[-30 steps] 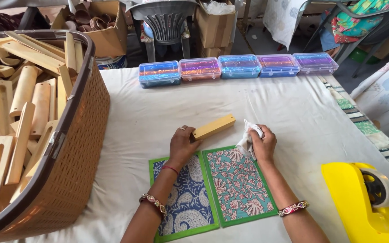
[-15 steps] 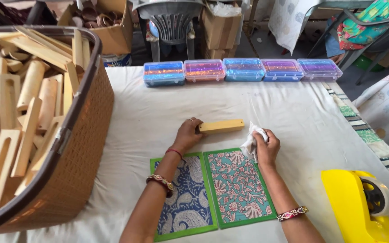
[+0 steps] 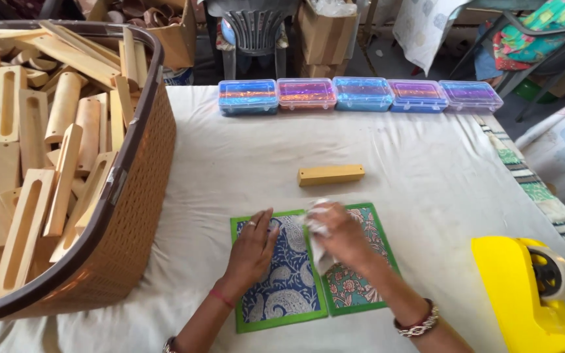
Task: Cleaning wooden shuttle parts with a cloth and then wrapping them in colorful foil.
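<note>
Only part of the big brown woven basket (image 3: 135,196) shows, because the left edge cuts it off. It is full of pale wooden blocks (image 3: 31,163), many with a long slot cut in them, piled every which way.

Next to it, on the white cloth table (image 3: 230,157), lies a flat green-edged cloth folder (image 3: 276,307) opened like a book. Its left page is blue with white leaf shapes, and its right page is green with pink flowers. The left hand (image 3: 251,248) lies flat on the blue page with its fingers a little spread. The right hand (image 3: 341,235) rests on the flower page and hides some of it. Its fingers are curled and pinch a crumpled white cloth (image 3: 315,229). Part of that cloth is tucked under the hand, so its full shape is hard to tell.

Just above the folder, not touching it, sits a small plain wooden bar (image 3: 331,174).

Along the far side of the table stands a row of five clear plastic boxes (image 3: 361,95) in blue, pink and purple. What is inside is too small to make out.

At the right corner a shiny yellow plastic tape holder (image 3: 524,294) is cut off by the edge.
</note>
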